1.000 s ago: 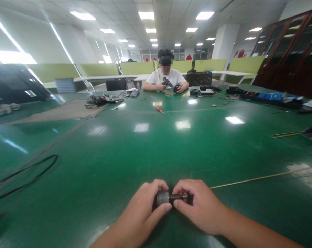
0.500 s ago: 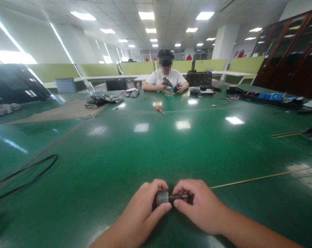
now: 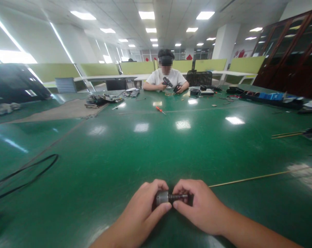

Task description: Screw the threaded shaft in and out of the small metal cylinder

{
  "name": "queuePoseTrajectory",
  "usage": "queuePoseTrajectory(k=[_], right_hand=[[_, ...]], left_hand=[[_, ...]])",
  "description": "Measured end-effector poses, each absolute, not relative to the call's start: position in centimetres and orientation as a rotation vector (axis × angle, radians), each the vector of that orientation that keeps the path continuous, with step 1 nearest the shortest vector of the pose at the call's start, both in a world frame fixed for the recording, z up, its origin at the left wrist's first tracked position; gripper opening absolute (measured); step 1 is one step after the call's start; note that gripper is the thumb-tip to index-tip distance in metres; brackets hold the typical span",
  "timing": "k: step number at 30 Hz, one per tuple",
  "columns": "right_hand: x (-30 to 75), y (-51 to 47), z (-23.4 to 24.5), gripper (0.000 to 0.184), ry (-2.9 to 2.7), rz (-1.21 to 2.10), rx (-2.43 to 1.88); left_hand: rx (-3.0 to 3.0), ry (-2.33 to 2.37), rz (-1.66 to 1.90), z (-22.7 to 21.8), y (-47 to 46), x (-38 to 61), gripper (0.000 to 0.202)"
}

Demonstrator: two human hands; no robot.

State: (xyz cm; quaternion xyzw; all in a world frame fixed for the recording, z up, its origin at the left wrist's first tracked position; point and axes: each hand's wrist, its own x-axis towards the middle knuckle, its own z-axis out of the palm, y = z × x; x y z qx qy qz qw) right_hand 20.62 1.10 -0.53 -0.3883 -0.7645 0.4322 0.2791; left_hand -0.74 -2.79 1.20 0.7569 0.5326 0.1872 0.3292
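- Metal part [image 3: 162, 197]: bottom centre of the frame, at the green worktop [image 3: 106, 162].
- Left hand [image 3: 144, 205]: fingers grasp its wide cylinder; best held steady.
- Right hand [image 3: 201, 205]: fingers grasp its narrow shaft [image 3: 178, 197]; aligning both ends should help.

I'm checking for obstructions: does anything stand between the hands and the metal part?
Nothing visible does: the left hand holds the metal part by its thick end, and the right hand curls around its narrow shaft.
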Motion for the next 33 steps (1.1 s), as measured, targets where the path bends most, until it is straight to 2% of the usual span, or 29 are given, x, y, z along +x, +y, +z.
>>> queuePoseTrajectory(k=[33], right_hand=[[20.70, 1.20, -0.50, 0.004, -2.037, 1.131, -1.055]], left_hand=[[1.956, 1.381, 0.479, 1.46, -2.60, -0.65, 0.014]])
